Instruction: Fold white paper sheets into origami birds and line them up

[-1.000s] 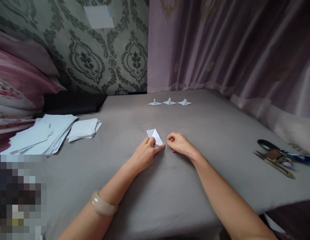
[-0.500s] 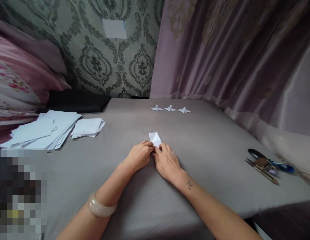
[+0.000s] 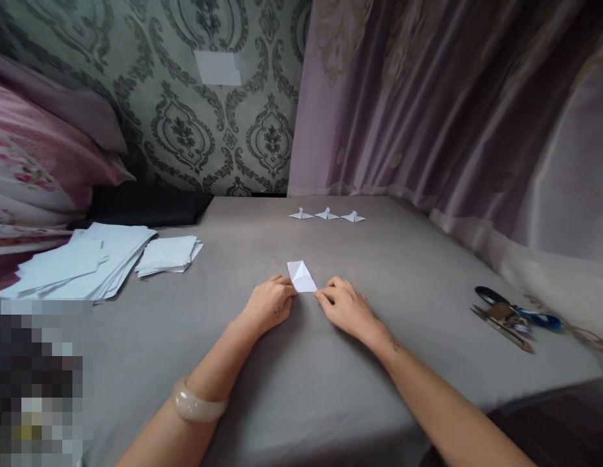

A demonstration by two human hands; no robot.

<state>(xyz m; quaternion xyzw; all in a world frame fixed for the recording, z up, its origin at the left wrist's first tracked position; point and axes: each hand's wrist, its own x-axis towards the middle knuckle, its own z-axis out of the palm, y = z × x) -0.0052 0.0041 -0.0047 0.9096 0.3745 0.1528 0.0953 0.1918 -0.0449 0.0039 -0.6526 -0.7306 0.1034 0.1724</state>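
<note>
A small folded sheet of white paper (image 3: 302,279) lies on the grey cloth between my two hands, with a crease line showing on its face. My left hand (image 3: 273,301) has its fingers closed at the paper's lower left edge. At the lower right corner, my right hand (image 3: 347,308) pinches the paper between thumb and finger. Farther back stand three folded paper birds, the left one (image 3: 300,214), the middle one (image 3: 327,214) and the right one (image 3: 353,217), side by side.
Loose white sheets (image 3: 82,259) and a smaller paper stack (image 3: 168,254) lie on the left. Scissors (image 3: 537,318) and other small tools rest at the right edge. A black folded cloth (image 3: 146,202) sits at the back left, and curtains (image 3: 428,130) hang along the right.
My right hand has moved right, away from my left hand, to the paper's lower right corner. More of the paper shows between my hands. The view has shifted slightly.
</note>
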